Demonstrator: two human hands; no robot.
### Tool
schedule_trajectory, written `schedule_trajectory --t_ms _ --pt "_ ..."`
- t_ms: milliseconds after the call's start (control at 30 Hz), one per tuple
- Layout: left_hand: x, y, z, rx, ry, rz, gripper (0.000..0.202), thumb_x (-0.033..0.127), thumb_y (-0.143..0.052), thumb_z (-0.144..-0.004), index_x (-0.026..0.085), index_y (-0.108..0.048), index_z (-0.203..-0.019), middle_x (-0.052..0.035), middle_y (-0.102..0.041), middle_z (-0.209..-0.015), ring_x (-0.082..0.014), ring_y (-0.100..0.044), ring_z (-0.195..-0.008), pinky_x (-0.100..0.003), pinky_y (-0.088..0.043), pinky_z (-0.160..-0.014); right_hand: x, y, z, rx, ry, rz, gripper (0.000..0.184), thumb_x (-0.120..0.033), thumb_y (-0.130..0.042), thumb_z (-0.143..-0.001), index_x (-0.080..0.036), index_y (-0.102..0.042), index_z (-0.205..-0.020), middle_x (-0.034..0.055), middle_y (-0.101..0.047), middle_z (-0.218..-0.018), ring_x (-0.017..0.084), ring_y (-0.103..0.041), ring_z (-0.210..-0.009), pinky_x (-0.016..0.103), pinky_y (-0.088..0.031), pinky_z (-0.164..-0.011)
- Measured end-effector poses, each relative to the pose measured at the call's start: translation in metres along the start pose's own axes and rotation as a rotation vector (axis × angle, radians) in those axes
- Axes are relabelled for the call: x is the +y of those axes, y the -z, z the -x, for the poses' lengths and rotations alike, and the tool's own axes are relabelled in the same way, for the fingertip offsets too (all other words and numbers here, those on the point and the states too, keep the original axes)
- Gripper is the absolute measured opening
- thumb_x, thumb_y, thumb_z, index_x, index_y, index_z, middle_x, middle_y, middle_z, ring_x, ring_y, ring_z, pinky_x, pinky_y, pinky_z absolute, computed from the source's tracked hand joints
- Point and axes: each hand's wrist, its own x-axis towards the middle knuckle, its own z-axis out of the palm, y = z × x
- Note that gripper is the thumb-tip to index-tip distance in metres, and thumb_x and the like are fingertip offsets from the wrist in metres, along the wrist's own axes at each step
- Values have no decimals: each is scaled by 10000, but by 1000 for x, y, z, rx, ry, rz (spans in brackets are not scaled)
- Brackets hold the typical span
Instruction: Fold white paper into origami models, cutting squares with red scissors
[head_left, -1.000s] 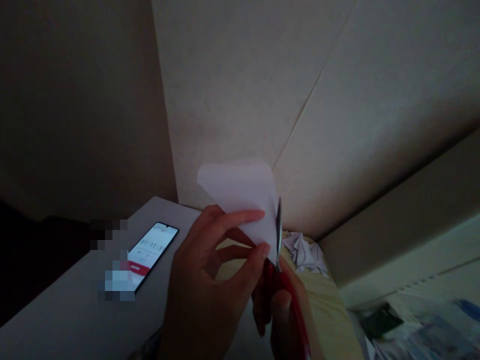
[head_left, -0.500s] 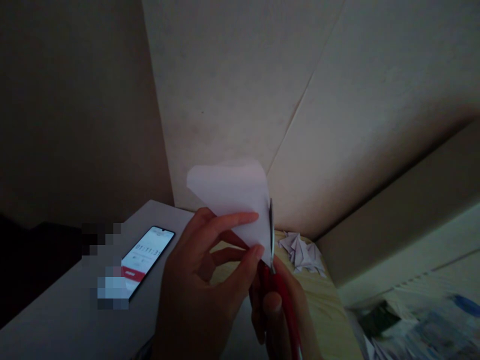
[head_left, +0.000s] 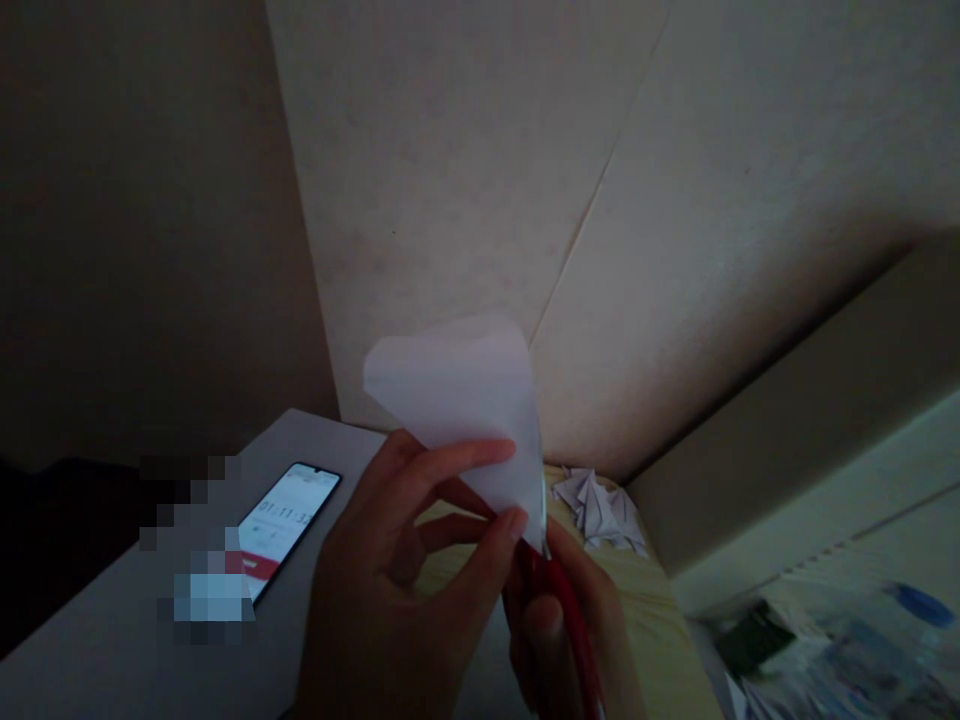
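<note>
A white sheet of paper (head_left: 457,385) is pinched between the thumb and fingers of my left hand (head_left: 405,560), its far end curling upward. Closed around the red handles of a pair of scissors (head_left: 566,610) is my right hand (head_left: 592,590), just to the right of the left one. The blades lie along the paper's right edge, mostly hidden behind it; only a thin strip of metal shows. My left thumb tip sits close to the base of the blades.
On the grey table (head_left: 97,640) at left lies a phone (head_left: 289,520) with a lit timer screen. Folded white paper pieces (head_left: 600,510) rest on a yellowish surface (head_left: 645,620) behind the scissors. Plastic-wrapped items (head_left: 862,650) are at lower right, and a wall (head_left: 465,200) rises ahead.
The scissor blades, standing clear beside the paper's right edge before, are now largely covered by the paper. The view has shifted slightly; both hands keep their grip.
</note>
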Motion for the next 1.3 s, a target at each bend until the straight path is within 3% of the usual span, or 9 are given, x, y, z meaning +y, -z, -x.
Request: schedule_trajectory --t_ms 167,267,433,600,800,967,1100,1200,1300 --pt "1 1 0 -23 9 2 269 145 -744 -685 376 -760 -821 60 -624 -938 -72 -661 -675 -110 -572 -580 -9 2 1 27 -117 -193 569 -789 -577 -683 -228 -482 -679 -31 -434 -564 85 -353 -429 195 -179 -294" --pt "3 4 -2 -43 0 -34 267 140 -740 -696 363 -761 -841 54 -612 -892 -67 -650 -672 -93 -554 -584 -5 6 1 55 -125 -250 546 -746 -600 -712 -214 -476 -682 -65 -382 -519 58 -289 -397 189 -218 -327" --pt "2 9 -9 -92 -12 -96 146 195 -723 -715 291 -759 -820 20 -631 -915 -105 -652 -726 -140 -567 -623 -2 18 -7 94 -23 -108 427 -609 -581 -824 -211 -493 -696 -57 -439 -540 79 -382 -424 189 -335 -368" --pt "-3 16 -20 -149 -36 -148 94 182 -656 -743 243 -718 -708 6 -627 -847 -134 -643 -776 -166 -557 -648 -4 29 -20 190 2 132 162 -340 -694 -763 -205 -620 -814 4 -627 -733 157 -601 -653 257 -529 -570" --pt "-5 26 -29 -285 10 -301 159 197 -625 -759 251 -719 -875 5 -687 -897 -149 -649 -762 -211 -554 -674 2 39 -23 302 70 54 127 -233 -700 -751 -239 -625 -853 -7 -675 -827 143 -648 -742 237 -541 -645" --pt "-9 32 -34 -413 -33 -390 257 250 -499 -873 285 -740 -957 5 -729 -946 -164 -672 -795 -237 -554 -681 -3 41 -18 252 132 -108 99 -285 -688 -824 -245 -643 -902 7 -713 -1012 126 -697 -852 235 -561 -780" --pt "-12 32 -34 -455 -5 -363 272 196 -527 -834 288 -737 -980 2 -730 -1022 -180 -688 -872 -250 -547 -720 -4 39 -17 172 108 -182 127 -303 -691 -841 -268 -648 -956 5 -715 -1126 121 -715 -852 224 -569 -766" --pt "-15 31 -34 -478 -48 -428 199 219 -581 -809 290 -746 -896 7 -712 -959 -175 -673 -857 -247 -529 -712 -5 37 -16 133 75 -226 178 -319 -723 -815 -283 -667 -980 -9 -745 -1054 123 -719 -833 211 -570 -749" --pt "-17 31 -36 -414 -203 -561 134 328 -629 -806 265 -737 -757 8 -636 -815 -168 -620 -764 -263 -496 -683 -6 38 -15 45 -2 -305 170 -329 -735 -805 -272 -671 -952 -17 -764 -945 130 -732 -809 200 -571 -711"
